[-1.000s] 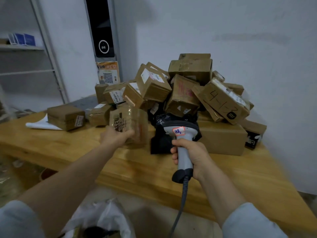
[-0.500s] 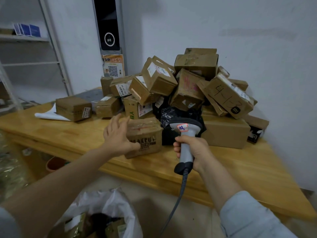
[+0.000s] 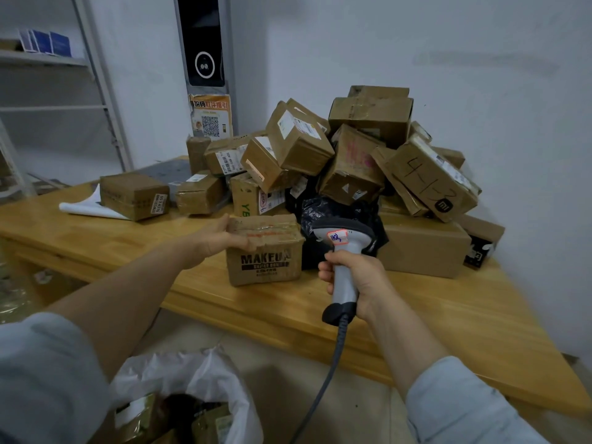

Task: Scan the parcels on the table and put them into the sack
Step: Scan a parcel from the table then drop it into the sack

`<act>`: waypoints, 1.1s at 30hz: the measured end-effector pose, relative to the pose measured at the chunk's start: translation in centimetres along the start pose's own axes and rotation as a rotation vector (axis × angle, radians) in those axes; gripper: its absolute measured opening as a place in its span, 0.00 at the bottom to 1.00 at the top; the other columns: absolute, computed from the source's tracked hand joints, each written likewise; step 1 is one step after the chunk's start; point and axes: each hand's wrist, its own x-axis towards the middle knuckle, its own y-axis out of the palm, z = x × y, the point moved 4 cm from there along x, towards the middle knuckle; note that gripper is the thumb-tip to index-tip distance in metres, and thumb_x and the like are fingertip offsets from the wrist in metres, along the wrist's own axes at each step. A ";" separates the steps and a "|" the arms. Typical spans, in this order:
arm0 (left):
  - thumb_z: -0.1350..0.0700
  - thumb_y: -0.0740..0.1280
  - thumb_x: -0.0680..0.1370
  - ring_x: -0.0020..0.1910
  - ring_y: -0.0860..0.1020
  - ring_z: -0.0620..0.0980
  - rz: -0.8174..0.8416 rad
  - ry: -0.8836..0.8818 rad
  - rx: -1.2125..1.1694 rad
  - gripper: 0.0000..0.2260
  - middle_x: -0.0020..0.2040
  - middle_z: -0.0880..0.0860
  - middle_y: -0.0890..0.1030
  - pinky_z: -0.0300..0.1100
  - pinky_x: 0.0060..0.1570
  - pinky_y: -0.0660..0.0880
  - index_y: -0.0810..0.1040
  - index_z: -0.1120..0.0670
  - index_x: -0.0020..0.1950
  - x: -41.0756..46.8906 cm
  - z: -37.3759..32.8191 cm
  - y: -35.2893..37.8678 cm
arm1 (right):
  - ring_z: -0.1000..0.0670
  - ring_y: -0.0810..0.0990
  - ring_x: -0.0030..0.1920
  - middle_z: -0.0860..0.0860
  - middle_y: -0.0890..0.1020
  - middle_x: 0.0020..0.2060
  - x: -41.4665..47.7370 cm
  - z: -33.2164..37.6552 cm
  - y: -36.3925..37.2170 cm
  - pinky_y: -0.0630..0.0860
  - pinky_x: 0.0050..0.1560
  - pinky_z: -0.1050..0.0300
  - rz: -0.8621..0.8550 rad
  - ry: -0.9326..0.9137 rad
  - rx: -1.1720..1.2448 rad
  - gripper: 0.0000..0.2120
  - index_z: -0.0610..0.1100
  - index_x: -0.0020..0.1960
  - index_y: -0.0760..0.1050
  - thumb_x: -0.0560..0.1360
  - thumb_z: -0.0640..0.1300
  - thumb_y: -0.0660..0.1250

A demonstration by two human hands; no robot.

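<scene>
The left hand [image 3: 217,240] grips the upper left corner of a printed box [image 3: 264,251]. The thumb lies along the near top edge and the fingers reach over the taped top. The brown, rather crushed box sits upright on the tabletop [image 3: 448,318], near its front edge, with bold black lettering on the near face.

To the right of it, the right hand [image 3: 355,277] is wrapped round the grey handle of a scanner [image 3: 344,248]. The scanner's dark head points away towards the far side, and a white tag with handwriting is stuck on its top. Its cable [image 3: 333,360] hangs down towards the floor.

Just behind the printed box and the scanner lies a black plastic parcel [image 3: 320,206]. Behind that, a heap of parcels [image 3: 352,149] is stacked against the far wall, and a large box [image 3: 423,248] lies flat at its right. One tilted carton [image 3: 429,177] has figures hand-written on it. Further left, a lone box [image 3: 134,198] rests partly on a white sheet [image 3: 83,208].

The sack [image 3: 198,376] stands on the floor near the left arm. It is white and open-mouthed, and parcels show inside it.
</scene>
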 end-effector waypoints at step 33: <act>0.54 0.69 0.77 0.55 0.78 0.50 -0.119 0.026 -0.411 0.13 0.53 0.53 0.81 0.43 0.52 0.76 0.78 0.56 0.59 -5.4 2.5 3.0 | 0.43 0.80 0.42 0.43 0.80 0.44 -0.9 -0.7 2.3 0.80 0.44 0.48 -0.044 -0.053 0.067 0.14 0.42 0.55 0.76 0.71 0.41 0.73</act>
